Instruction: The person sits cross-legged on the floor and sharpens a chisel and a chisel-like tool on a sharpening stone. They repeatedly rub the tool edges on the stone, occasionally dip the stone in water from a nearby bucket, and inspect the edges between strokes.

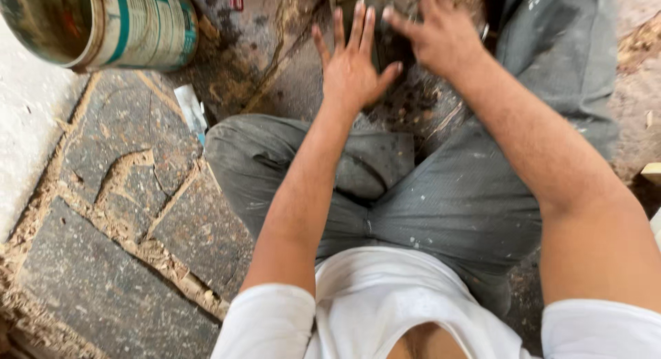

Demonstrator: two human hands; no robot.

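Grip: left hand [352, 66] flat, fingers spread, palm down on dusty stone floor [117, 193] between the knees. Right hand [441, 35] just beside it, fingers curled over a dark block [385, 52]; can't tell if clamped. Tin can [103, 25] tilted, far left. Grey trousers [441, 193] below.

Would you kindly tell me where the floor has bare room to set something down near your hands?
Free: dark stone floor left of the bent knee, below the tin can. Crowded: ahead, where the left hand and right hand press together between the legs.
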